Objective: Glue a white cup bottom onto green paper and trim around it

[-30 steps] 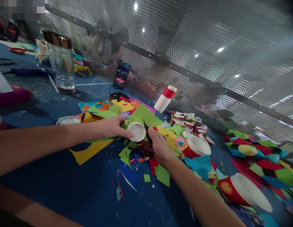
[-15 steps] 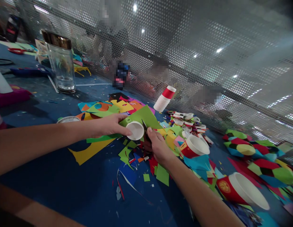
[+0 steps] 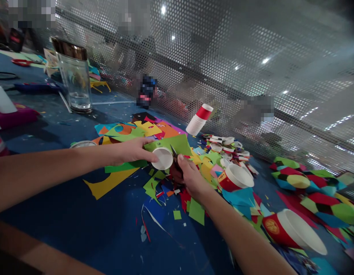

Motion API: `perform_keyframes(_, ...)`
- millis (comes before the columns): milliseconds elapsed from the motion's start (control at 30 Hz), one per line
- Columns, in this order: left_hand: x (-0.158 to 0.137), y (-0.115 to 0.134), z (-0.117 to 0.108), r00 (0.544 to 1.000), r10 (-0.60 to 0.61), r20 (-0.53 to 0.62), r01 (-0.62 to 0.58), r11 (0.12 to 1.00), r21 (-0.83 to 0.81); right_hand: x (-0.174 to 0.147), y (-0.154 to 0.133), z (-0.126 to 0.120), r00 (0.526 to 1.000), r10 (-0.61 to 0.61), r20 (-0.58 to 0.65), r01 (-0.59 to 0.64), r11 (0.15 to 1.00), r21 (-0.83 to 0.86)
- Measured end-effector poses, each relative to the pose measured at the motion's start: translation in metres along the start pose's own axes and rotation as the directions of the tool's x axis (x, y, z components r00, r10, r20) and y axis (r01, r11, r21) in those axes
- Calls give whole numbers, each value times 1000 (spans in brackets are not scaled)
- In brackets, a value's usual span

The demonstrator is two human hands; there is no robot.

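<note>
My left hand (image 3: 137,150) is closed in a pinch on a sheet of green paper (image 3: 179,143). Its thumb presses a white round piece, like a paper cup's base (image 3: 163,159), against the front of the sheet. My right hand (image 3: 193,178) is wrapped around a pair of scissors (image 3: 174,151), with the handles mostly hidden in the fingers. The dark blades point up beside the round piece's right edge, at the green paper. Below both hands lie green paper scraps (image 3: 150,188) and other coloured bits.
A glass bottle (image 3: 76,82) stands at the back left. Stacked paper cups (image 3: 200,119) stand by the perforated metal panel (image 3: 222,61). Two cut red-and-white cups (image 3: 232,179) lie at right, near patchwork paper shapes (image 3: 300,179). A yellow offcut (image 3: 111,183) lies under my left arm.
The green sheet has tipped, so its upper corner sits lower and less of its face shows. The white round piece has shifted slightly left with my left thumb. My right hand barely moved.
</note>
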State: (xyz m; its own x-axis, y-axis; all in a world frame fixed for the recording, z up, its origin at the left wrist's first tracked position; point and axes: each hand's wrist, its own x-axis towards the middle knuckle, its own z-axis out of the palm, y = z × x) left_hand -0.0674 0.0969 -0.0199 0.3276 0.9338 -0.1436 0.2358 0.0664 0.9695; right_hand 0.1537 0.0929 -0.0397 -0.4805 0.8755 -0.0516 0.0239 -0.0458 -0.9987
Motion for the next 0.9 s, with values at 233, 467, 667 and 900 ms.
perform_keyframes(233,2,-2,1,1000,-2,-11,1,999,-38,2,-1,0,1000,3,-4,-3,1000,30)
perform_keyframes(467,2,-2,-2,994,47,102,-28,983,-183,4,3,-8,999,-14,34,14,1000,5)
perform_keyframes(667,2,-1,-1,990,76,120,-49,976,-210,3,4,-8,997,-55,62,52,998,37)
perform_keyframes(900,2,-2,-1,987,101,122,-74,975,-208,0,1,-6,995,-70,65,68,997,34)
